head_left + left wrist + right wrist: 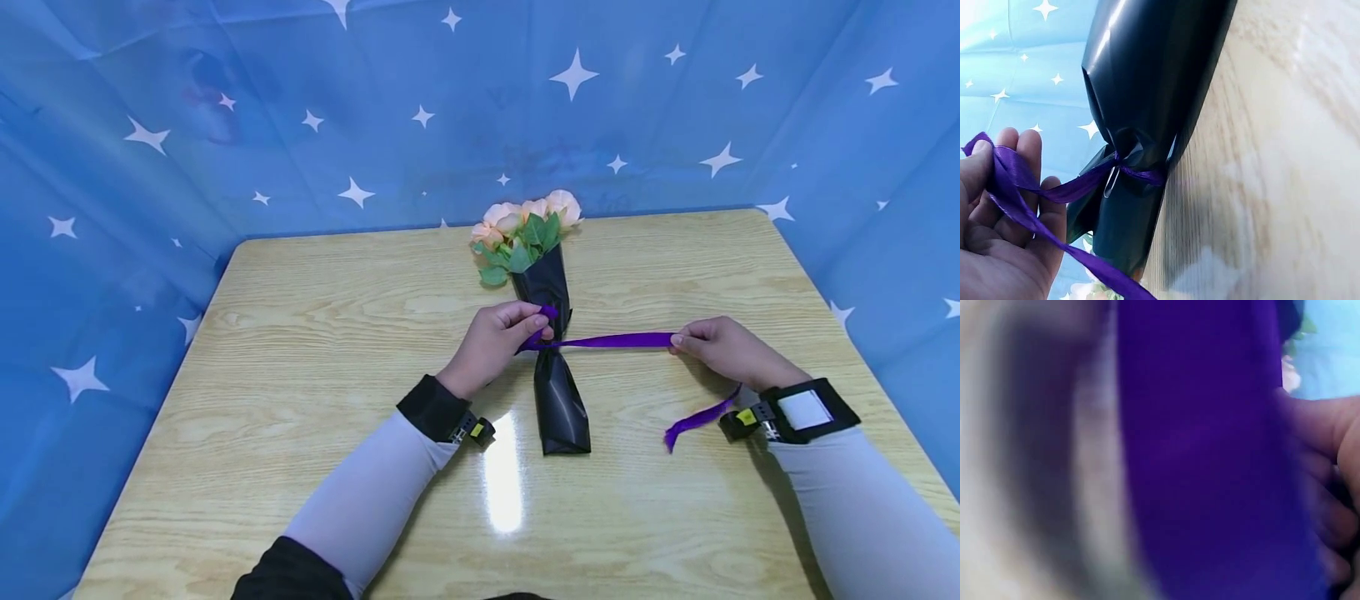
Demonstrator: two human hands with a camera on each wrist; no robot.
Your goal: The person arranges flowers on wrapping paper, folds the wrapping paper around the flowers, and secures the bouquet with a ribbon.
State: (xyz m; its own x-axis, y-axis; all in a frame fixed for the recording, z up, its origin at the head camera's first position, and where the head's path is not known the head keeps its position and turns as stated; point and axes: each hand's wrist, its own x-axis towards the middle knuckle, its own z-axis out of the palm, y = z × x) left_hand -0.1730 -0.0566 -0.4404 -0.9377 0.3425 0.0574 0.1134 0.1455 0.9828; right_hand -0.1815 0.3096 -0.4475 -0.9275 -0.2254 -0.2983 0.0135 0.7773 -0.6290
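A bouquet of pale peach flowers (504,218) with green leaves lies on the table, wrapped in black paper (564,408) that narrows at the middle. Purple ribbon (622,341) goes around that narrow part. Beside the wrap, my left hand (501,340) pinches a folded length of the ribbon between thumb and fingers; the left wrist view shows this ribbon (1013,169) looped over the fingers. My right hand (723,346) pinches the ribbon farther right and holds it stretched straight. Close to the right wrist camera, the ribbon (1204,450) hides much of the scene.
A loose ribbon tail (701,421) hangs below the right hand near the wrist camera. In the left wrist view a paper clip (1111,181) sits on the wrap at the ribbon. Behind the wooden table (337,333) hangs a blue star-patterned cloth (480,108).
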